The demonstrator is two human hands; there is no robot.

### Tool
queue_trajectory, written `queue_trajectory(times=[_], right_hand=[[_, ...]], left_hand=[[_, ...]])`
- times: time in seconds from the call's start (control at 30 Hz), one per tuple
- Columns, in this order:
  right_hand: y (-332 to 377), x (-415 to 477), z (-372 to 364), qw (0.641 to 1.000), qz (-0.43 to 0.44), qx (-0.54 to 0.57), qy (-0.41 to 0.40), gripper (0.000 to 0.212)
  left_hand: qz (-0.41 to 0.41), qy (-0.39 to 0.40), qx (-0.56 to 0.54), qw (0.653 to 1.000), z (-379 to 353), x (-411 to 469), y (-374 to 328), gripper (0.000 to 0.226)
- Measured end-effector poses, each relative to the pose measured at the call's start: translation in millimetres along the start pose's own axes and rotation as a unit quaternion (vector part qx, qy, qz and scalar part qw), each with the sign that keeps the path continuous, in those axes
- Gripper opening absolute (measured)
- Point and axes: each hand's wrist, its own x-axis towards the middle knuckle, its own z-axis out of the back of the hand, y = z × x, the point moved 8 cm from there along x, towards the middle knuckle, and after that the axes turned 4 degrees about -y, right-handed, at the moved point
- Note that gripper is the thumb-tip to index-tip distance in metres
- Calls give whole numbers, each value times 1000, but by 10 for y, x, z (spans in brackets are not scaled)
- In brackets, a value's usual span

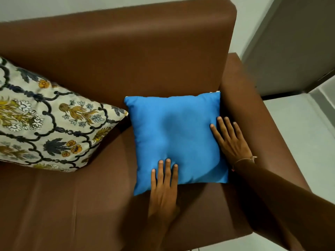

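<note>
A plain blue cushion (174, 134) lies flat on the seat of a brown sofa (90, 196), pushed against the right armrest. My left hand (164, 185) presses on the cushion's near edge with straight fingers. My right hand (231, 140) lies flat on the cushion's right edge, fingers spread, beside the armrest (253, 124). A thin bracelet circles the right wrist.
A larger cushion with a floral pattern (41, 127) leans on the sofa's left side, its corner nearly touching the blue one. The backrest (126, 51) rises behind. Pale floor (299, 133) and a grey wall panel (290, 51) lie to the right.
</note>
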Motion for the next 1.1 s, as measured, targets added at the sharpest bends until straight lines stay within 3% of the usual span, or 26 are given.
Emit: queue_trajectory(times=[0.13,0.37,0.57,0.7,0.83,0.97,1.1], right_hand=[[30,89,-103,999,0,18,-43,63],[291,105,-142,982,156,43,-99,70],[315,94,-50,978,178,46,-97,71],[320,49,128,979,177,57,-85,71],[307,-105,212,980,192,47,-28,84],[348,-239,414,981,178,72,-21,84],[479,-322,651,974,163,155,-16,87]], left_hand=[[24,-17,13,999,-171,115,22,114],[100,-63,15,993,-356,453,283,112],[96,-110,-4,989,-202,494,321,65],[70,-93,-80,990,21,451,428,82],[11,-156,-119,980,428,302,660,72],[-42,-186,-199,961,864,19,744,60],[-6,-180,-287,941,1253,-34,926,61]])
